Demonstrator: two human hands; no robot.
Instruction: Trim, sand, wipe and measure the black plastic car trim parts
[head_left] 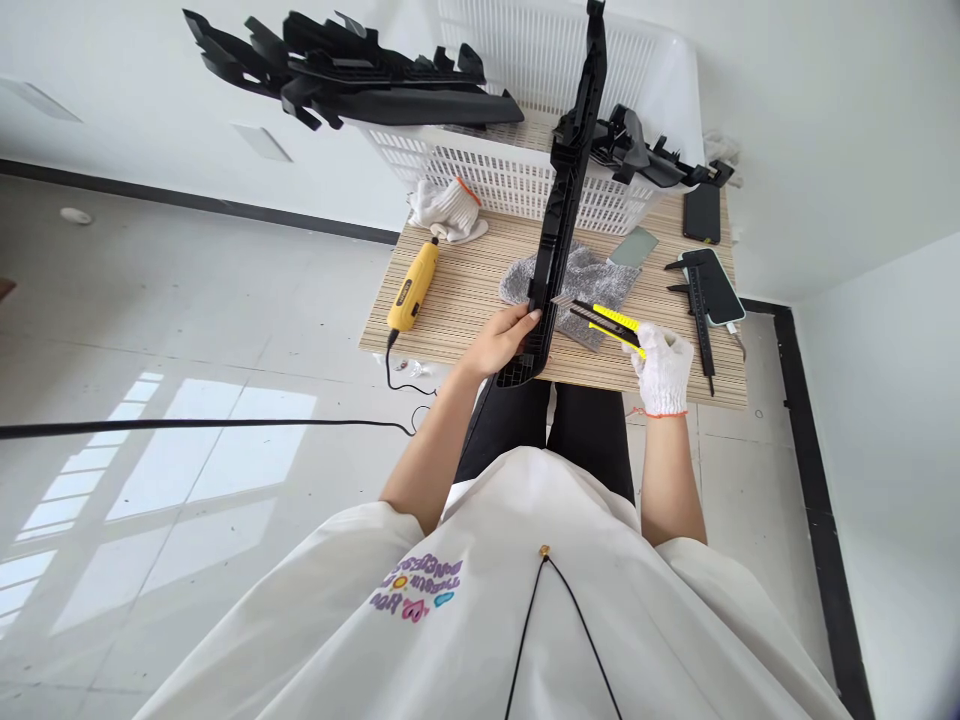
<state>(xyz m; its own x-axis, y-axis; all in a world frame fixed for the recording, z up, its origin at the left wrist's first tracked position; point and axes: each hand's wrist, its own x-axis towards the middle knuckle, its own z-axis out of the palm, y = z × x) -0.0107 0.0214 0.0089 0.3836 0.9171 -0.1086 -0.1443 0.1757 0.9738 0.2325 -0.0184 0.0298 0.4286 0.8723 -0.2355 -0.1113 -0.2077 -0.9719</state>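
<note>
I saw the left hand [501, 343], bare, gripping a long black plastic part [559, 225] near its lower end; the thumb lay on the ribbed face, and some fingers were hidden behind. This narrow, channel-like part slanted above the table [465, 295] with striped wood grain, and its upper length crossed in front of a white basket [469, 170] of slotted plastic. The right hand [661, 360], in a knitted white glove with orange edge, was closed around a yellow and black cutter [615, 328]. Its thin blade pointed to the part, but I could not tell whether they touched. A fuzzy grey cloth [611, 282] was partly covered. At the basket, black pieces [360, 85] overlapped, so their separate shapes were hard to distinguish.
</note>
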